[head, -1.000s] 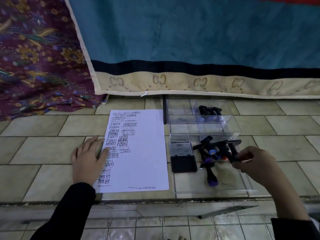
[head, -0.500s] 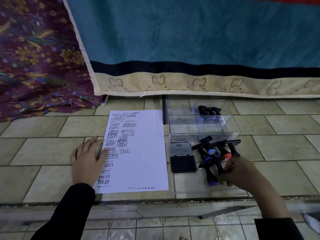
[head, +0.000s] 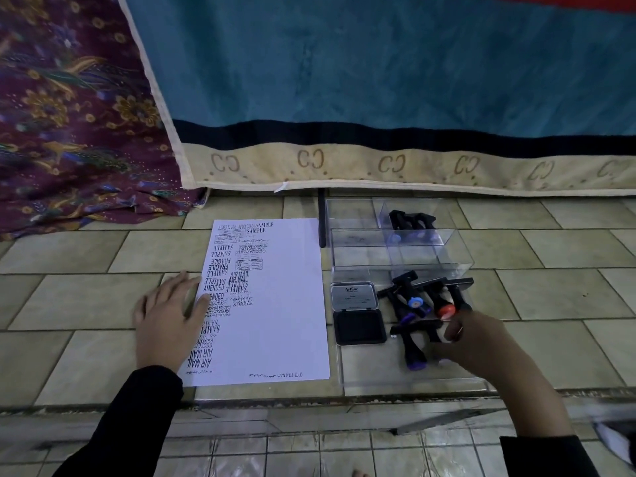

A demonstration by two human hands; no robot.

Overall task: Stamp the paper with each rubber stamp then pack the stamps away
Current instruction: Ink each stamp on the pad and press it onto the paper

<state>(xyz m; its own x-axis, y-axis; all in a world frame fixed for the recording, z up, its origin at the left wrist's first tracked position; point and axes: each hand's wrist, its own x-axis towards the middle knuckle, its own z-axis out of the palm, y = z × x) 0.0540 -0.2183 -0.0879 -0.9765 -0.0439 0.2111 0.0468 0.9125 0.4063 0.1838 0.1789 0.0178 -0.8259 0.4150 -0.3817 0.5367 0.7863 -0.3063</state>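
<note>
As far as the head view shows, well into the stamping and short of the packing. On the tiled floor (head: 86, 304), a paper (head: 275, 304) crowded down its left side with black imprints (SAMPLE, AIR MAIL, FRAGILE, AMENDED) and blank across the right. Pressing its left edge flat: the left hand (head: 168, 318), fingers straight and spread, grasping nothing. Just right of the sheet, an Artline ink pad (head: 358, 315) lying open. Beside that, a heap of rubber stamps (head: 413, 301) on a clear lid (head: 378, 373), not packed. Reaching into the heap: the right hand (head: 471, 342), fingers curled round a pale-handled stamp (head: 442, 333); cannot tell whether picking it up or setting it down. Beyond, near the hanging blue cloth (head: 378, 63), a clear compartment box (head: 361, 249) holding only a few black stamps (head: 411, 220) in its far right compartment. Judging by that: many imprints made, perhaps more to come, then the whole heap to go into the box.
</note>
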